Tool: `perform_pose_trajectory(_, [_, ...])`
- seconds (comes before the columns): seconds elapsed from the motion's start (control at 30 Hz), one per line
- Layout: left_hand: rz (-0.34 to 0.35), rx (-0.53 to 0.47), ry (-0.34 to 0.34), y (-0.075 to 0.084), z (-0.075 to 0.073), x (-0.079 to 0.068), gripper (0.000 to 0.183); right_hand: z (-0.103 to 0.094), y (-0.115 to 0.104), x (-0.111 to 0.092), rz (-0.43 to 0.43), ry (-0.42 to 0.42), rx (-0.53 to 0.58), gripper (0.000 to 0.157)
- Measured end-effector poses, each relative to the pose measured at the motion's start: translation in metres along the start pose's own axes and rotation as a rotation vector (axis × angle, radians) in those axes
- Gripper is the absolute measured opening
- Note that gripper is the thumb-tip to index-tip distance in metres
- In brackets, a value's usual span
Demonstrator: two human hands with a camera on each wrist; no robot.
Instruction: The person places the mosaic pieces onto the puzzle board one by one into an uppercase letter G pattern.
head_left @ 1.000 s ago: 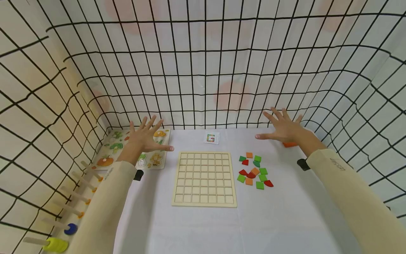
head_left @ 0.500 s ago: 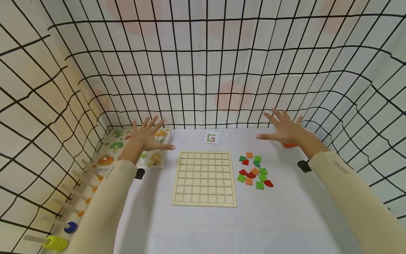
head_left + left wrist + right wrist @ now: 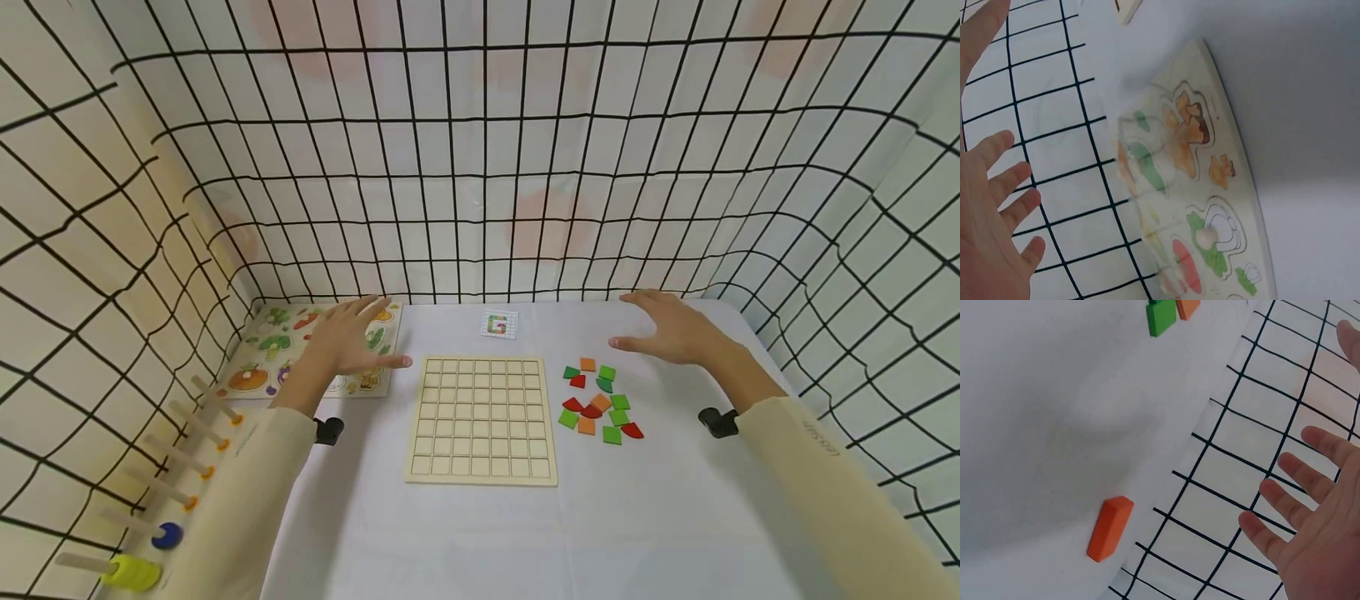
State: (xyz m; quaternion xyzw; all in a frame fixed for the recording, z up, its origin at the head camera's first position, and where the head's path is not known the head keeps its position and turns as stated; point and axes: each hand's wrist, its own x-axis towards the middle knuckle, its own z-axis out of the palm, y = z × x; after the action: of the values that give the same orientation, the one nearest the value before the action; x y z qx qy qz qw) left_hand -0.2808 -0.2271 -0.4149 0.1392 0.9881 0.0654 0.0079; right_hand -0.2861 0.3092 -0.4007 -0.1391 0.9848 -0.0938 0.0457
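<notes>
My left hand point(image 3: 347, 337) is held in the air with fingers extended and nothing in it, overlapping a wooden vegetable puzzle board point(image 3: 258, 354) in the head view. On the other side, my right hand point(image 3: 667, 329) hovers with thumb apart and holds nothing. Between them lies a pale wooden grid board point(image 3: 482, 481) with bare square cells. Right of it are scattered flat pieces: green squares point(image 3: 612, 435), orange squares point(image 3: 586, 426) and red quarter-rounds point(image 3: 632, 430). A small card point(image 3: 499, 324) printed with a coloured G lies behind the grid board.
An orange block point(image 3: 1110, 528) lies near the back right, hidden in the head view. Along the left edge stands a row of wooden pegs with yellow rings point(image 3: 131, 573) and a blue ring point(image 3: 167, 536). A grid-patterned cloth point(image 3: 480, 167) rises around the back and sides.
Both hands have tipped downward, and their raised, spread fingers now point more forward and lie closer together. The orange block has gone out of sight in the head view. Board and pieces stay put.
</notes>
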Motion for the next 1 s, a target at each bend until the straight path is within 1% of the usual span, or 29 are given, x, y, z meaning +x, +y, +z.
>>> perform_pose_trajectory(0.1, [0.010, -0.040, 0.018, 0.003, 0.004, -0.006, 0.120, 0.008, 0.000, -0.007, 0.000, 0.006, 0.026, 0.095])
perform_pose_trajectory(0.2, [0.037, -0.065, 0.042, 0.008, 0.010, -0.013, 0.117, 0.017, -0.001, -0.015, -0.009, 0.020, 0.074, 0.084])
perform_pose_trajectory(0.37, [0.093, -0.077, 0.070, 0.018, 0.028, -0.023, 0.116, 0.035, 0.001, -0.025, -0.042, 0.028, 0.151, 0.065])
perform_pose_trajectory(0.47, [0.117, -0.108, 0.088, 0.023, 0.039, -0.031, 0.115, 0.046, 0.000, -0.029, -0.064, 0.026, 0.187, 0.056])
perform_pose_trajectory(0.57, [0.121, -0.155, 0.091, 0.030, 0.047, -0.038, 0.114, 0.057, -0.001, -0.032, -0.084, 0.026, 0.214, 0.049])
perform_pose_trajectory(0.63, [0.110, -0.189, 0.076, 0.036, 0.052, -0.043, 0.113, 0.064, -0.002, -0.033, -0.091, 0.030, 0.221, 0.044])
perform_pose_trajectory(0.77, [0.079, -0.256, 0.015, 0.046, 0.061, -0.050, 0.108, 0.076, -0.004, -0.034, -0.108, 0.040, 0.237, 0.034])
perform_pose_trajectory(0.83, [0.087, -0.291, -0.009, 0.051, 0.065, -0.054, 0.106, 0.081, -0.005, -0.035, -0.110, 0.038, 0.243, 0.031])
perform_pose_trajectory(1.0, [0.146, -0.358, -0.063, 0.058, 0.073, -0.062, 0.104, 0.092, -0.005, -0.035, -0.107, 0.023, 0.269, 0.028])
